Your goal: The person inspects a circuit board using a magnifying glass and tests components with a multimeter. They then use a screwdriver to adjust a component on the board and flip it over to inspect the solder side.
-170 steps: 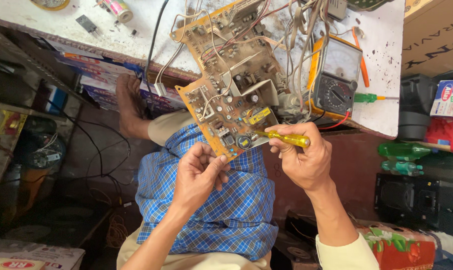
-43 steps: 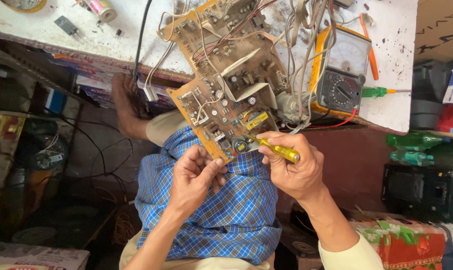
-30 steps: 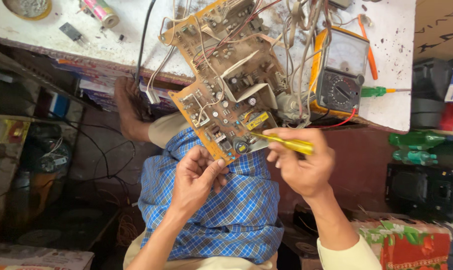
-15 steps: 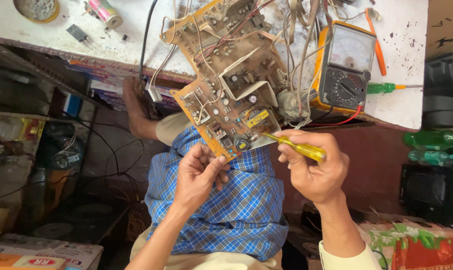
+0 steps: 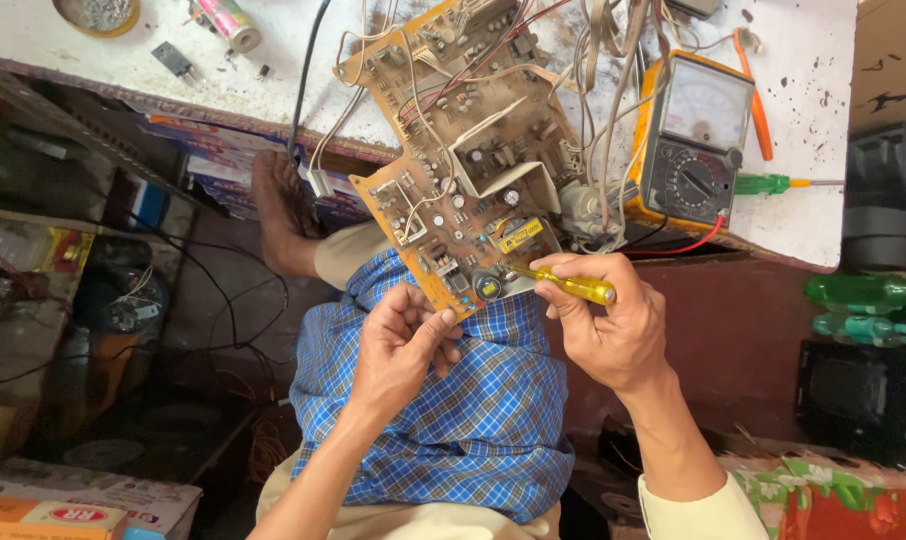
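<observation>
Brown circuit board (image 5: 463,190) at frame centre, tilted off the bench (image 5: 813,120); our left hand (image 5: 398,345) pinches its lower corner, our right hand (image 5: 608,320) grips a yellow screwdriver (image 5: 573,285) against it.

Tan circuit board (image 5: 463,190), yellow screwdriver (image 5: 573,286) w/ clear handle, blue-white checked cloth (image 5: 453,420), orange-yellow multimeter (image 5: 693,140), white speckled worktop (image 5: 813,120), green bottles (image 5: 863,300).

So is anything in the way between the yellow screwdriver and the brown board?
Nothing visible. The right hand holds the screwdriver with its tip right at the board, beside a yellow part. The left hand grips the board's lower corner, off to the side.
</observation>
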Demonstrator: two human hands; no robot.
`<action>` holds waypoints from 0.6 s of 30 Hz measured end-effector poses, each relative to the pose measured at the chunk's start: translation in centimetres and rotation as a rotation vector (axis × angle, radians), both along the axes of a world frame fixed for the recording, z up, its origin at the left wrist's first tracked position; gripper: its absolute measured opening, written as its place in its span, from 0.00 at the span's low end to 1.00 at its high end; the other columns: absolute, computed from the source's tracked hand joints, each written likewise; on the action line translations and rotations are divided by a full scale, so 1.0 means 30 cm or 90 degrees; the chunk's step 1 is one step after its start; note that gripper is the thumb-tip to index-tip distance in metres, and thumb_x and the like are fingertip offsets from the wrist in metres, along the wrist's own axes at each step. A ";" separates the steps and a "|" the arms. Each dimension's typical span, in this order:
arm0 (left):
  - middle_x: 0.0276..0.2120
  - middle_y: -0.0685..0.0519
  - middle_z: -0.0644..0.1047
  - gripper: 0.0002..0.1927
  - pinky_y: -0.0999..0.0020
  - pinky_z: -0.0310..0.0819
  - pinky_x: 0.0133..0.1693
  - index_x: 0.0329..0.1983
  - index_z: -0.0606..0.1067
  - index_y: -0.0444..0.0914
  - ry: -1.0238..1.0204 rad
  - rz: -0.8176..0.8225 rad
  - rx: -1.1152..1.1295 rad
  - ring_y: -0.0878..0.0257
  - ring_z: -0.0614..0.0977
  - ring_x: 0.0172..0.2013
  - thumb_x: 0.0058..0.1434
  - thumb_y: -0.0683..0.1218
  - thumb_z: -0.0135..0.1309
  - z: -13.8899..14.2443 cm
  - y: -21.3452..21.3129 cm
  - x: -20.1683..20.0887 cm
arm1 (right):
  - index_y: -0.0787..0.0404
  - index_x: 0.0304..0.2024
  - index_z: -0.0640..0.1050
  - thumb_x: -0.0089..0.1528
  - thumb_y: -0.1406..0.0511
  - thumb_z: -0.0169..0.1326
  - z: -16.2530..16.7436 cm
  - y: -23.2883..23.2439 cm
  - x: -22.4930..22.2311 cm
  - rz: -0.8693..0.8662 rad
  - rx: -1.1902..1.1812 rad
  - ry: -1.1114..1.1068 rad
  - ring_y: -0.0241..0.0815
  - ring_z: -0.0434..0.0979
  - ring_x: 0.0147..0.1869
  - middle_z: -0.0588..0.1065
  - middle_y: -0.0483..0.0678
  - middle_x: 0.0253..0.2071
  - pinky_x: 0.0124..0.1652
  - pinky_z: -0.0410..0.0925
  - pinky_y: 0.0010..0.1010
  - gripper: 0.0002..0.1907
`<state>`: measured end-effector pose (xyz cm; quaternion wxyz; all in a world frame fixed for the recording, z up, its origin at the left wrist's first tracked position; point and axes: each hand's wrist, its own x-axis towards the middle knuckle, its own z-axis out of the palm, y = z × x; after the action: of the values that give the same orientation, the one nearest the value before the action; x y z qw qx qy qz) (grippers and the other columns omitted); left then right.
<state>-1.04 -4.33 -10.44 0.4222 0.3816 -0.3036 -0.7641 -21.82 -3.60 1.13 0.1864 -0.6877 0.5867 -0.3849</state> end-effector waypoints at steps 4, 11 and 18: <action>0.28 0.49 0.80 0.07 0.74 0.75 0.20 0.41 0.70 0.34 -0.007 -0.001 -0.010 0.67 0.81 0.23 0.66 0.41 0.56 0.000 -0.003 -0.001 | 0.63 0.45 0.70 0.66 0.70 0.60 -0.009 -0.004 -0.004 0.000 0.008 -0.017 0.32 0.82 0.32 0.83 0.50 0.44 0.32 0.74 0.22 0.11; 0.28 0.49 0.80 0.07 0.74 0.75 0.20 0.42 0.70 0.34 0.003 -0.005 0.001 0.67 0.81 0.23 0.66 0.41 0.56 0.001 -0.003 -0.001 | 0.62 0.44 0.70 0.66 0.70 0.60 -0.022 -0.001 -0.014 0.002 0.014 -0.025 0.32 0.82 0.31 0.83 0.50 0.44 0.31 0.74 0.22 0.11; 0.29 0.49 0.80 0.07 0.74 0.75 0.20 0.41 0.70 0.34 0.003 -0.006 -0.004 0.67 0.81 0.24 0.66 0.41 0.56 0.003 -0.003 0.000 | 0.62 0.45 0.70 0.67 0.69 0.59 -0.060 0.008 -0.022 -0.002 0.016 -0.102 0.32 0.82 0.32 0.83 0.53 0.45 0.30 0.73 0.20 0.10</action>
<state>-1.05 -4.42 -10.36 0.4204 0.3774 -0.3066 -0.7660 -22.47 -3.38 -0.67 0.2408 -0.6515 0.5760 -0.4311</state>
